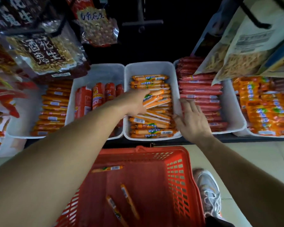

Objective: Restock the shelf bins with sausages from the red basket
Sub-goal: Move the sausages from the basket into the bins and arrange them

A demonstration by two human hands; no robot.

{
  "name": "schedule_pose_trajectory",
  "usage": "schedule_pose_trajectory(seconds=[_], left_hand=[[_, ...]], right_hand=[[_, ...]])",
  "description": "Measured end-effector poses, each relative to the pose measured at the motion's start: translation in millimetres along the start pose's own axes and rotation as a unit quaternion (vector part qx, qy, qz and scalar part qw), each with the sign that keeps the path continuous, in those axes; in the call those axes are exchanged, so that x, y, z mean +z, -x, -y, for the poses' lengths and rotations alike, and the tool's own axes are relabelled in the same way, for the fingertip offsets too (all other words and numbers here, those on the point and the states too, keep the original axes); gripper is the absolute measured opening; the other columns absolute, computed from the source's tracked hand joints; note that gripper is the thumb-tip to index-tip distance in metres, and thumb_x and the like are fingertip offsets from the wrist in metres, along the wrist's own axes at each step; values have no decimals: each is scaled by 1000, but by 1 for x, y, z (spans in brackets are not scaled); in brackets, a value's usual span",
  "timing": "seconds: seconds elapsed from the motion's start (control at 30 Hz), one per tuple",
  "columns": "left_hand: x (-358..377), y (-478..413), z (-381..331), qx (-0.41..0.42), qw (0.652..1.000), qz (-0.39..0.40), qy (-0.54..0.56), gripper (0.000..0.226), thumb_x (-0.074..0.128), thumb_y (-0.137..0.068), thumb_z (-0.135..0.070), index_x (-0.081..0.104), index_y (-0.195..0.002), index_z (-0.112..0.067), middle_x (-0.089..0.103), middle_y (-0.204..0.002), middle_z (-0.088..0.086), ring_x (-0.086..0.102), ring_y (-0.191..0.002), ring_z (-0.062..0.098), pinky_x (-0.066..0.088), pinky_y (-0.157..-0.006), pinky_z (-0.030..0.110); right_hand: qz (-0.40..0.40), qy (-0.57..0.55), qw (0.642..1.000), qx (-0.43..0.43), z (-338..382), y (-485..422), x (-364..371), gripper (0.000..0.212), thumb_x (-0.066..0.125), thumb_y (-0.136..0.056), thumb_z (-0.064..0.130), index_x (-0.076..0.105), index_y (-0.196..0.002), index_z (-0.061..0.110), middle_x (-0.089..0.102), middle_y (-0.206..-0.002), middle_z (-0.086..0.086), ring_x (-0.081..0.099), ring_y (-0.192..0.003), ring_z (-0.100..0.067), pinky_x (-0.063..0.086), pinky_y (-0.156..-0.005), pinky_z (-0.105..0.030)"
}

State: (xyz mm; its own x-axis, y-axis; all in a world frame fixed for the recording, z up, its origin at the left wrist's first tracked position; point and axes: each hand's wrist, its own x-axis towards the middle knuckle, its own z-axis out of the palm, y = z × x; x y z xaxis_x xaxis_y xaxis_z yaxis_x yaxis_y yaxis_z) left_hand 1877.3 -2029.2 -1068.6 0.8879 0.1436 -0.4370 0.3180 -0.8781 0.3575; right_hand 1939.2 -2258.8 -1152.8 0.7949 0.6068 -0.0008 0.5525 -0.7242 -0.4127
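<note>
A red basket (pixel 179 177) stands on the floor below the shelf, with three orange sausages (pixel 107 169) lying in it. On the shelf, a white bin (pixel 147 67) holds many orange sausages (pixel 152 131). My left hand (pixel 134 102) reaches into this bin and grips a bunch of orange sausages (pixel 156 99) over the pile. My right hand (pixel 193 118) is spread with straight fingers at the bin's right rim, holding nothing.
Neighbouring white bins hold dark orange sausages (pixel 54 108), fat red sausages (pixel 97 97), thin red sausages (pixel 202 90) and orange packs (pixel 264 104). Hanging snack bags (pixel 46 53) overhang the left bins, others (pixel 236 49) the right. My shoe (pixel 208 190) is beside the basket.
</note>
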Motion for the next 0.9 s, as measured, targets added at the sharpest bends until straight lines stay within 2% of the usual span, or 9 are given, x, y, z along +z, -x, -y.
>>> schedule_pose_trajectory(seconds=[0.1,0.17,0.27,0.33,0.43,0.5,0.6,0.77,0.9], left_hand=[[10,-33,-3,21,999,10,-37,69,76,-85,-26,42,-145,-27,56,-136,4,57,-111,25,49,-87,34],[16,-47,-1,22,998,28,-43,74,76,-85,-33,38,-149,-29,51,-144,3,54,-122,26,45,-95,34],[21,-51,4,35,999,38,0,81,75,-83,-47,34,-151,-33,41,-154,0,44,-135,26,39,-108,37],[25,-43,12,43,999,15,7,90,72,-79,-59,30,-153,-32,32,-158,-3,34,-142,23,33,-114,40],[41,-25,21,26,998,11,-61,109,59,-74,-79,10,-158,-29,10,-164,-5,12,-150,24,18,-122,41],[56,-21,20,18,992,19,-125,112,46,-76,-86,-7,-158,-30,-5,-166,-5,-3,-152,27,8,-123,46],[73,-30,11,-9,988,-2,-155,103,30,-82,-85,-16,-156,-30,-12,-165,0,-12,-151,35,2,-122,53],[86,-39,6,-47,987,-62,-140,90,19,-88,-80,-14,-156,-32,-14,-166,1,-17,-150,37,1,-121,56],[97,-29,0,-3,986,-78,-150,81,11,-93,-74,-16,-156,-30,-17,-165,4,-21,-149,36,-2,-121,57]], right_hand=[[-22,-20,999,-14,-1,3,1,56,37,-96,41,42,-143,10,56,-128,-13,52,-112,-35,47,-91,-46],[-36,-29,999,-9,1,4,1,54,36,-97,40,45,-142,11,58,-126,-11,54,-110,-33,46,-88,-43],[-31,-20,999,-3,0,3,1,59,34,-94,44,43,-144,14,58,-129,-8,52,-113,-29,47,-87,-40],[-25,-14,1000,2,2,2,1,61,34,-92,45,41,-145,15,57,-131,-7,52,-116,-28,46,-89,-41],[-22,-1,1000,6,3,2,2,59,37,-92,43,41,-145,16,57,-131,-7,52,-116,-29,48,-89,-42],[-20,4,1000,6,5,2,2,58,38,-91,41,40,-144,16,57,-130,-8,53,-115,-30,48,-88,-42],[-24,7,1000,8,6,3,2,56,40,-92,40,40,-143,17,58,-129,-8,53,-113,-31,47,-86,-43],[-29,9,999,13,9,3,2,54,39,-93,41,41,-142,18,59,-127,-7,55,-112,-30,49,-82,-43],[-27,10,999,15,9,3,1,55,37,-92,42,40,-142,19,59,-129,-6,55,-114,-29,50,-83,-43]])
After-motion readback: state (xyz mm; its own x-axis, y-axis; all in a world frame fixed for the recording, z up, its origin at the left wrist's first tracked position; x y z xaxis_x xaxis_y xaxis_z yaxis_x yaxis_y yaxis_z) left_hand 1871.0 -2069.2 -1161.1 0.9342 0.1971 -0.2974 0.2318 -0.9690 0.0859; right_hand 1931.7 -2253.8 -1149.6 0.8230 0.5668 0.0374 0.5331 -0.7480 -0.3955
